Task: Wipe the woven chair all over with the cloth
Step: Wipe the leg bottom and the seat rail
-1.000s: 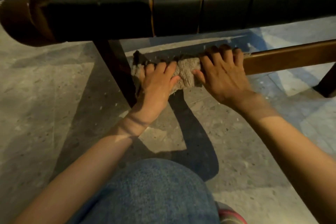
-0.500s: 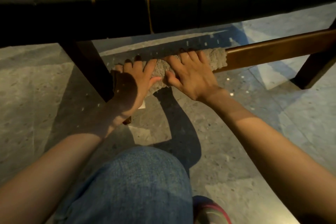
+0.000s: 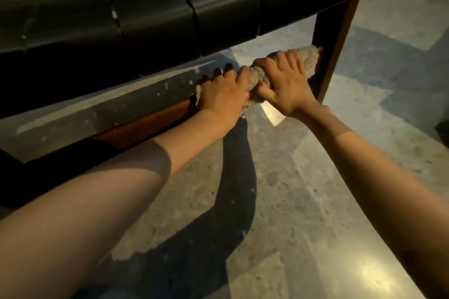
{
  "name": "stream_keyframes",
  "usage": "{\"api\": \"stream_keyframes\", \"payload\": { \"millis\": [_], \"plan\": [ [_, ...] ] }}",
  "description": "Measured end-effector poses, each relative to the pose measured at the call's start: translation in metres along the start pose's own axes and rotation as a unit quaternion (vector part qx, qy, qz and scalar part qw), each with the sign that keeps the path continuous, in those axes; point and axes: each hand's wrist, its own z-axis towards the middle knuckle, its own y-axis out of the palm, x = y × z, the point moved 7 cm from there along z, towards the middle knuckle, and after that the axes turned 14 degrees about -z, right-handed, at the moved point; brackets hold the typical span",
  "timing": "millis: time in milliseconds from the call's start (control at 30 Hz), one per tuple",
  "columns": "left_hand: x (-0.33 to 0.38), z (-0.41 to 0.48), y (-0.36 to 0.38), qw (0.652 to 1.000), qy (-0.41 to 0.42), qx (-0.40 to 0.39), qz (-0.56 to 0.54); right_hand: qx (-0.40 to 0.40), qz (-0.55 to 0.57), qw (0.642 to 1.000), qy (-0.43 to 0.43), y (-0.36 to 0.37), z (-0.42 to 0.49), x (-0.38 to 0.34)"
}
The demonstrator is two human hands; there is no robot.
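Left hand [image 3: 221, 96] and right hand [image 3: 285, 85] clench fingers round the shaggy beige cloth [image 3: 306, 58] on the brown wooden rail [image 3: 145, 122] slanting upper-right to the dark leg [image 3: 333, 39].

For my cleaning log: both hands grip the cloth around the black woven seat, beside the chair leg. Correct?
No: the head view shows the left hand and right hand gripping the cloth around the wooden rail below the seat, beside the chair leg.
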Motion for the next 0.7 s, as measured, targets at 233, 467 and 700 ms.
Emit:
{"api": "stream_keyframes", "payload": {
  "millis": [233, 467, 700],
  "plan": [
    [0.055, 0.054, 0.012, 0.998, 0.058, 0.024, -0.018, 0.014, 0.011, 0.996, 0.085, 0.01, 0.003, 0.072],
    [0.025, 0.026, 0.002, 0.992, 0.109, 0.065, 0.022, 0.011, -0.024, 0.996, 0.084, 0.005, 0.001, 0.045],
    [-0.059, -0.073, -0.015, 0.971, 0.091, 0.115, 0.191, 0.007, -0.018, 1.0, 0.01, -0.007, -0.004, -0.078]
  ]
}}
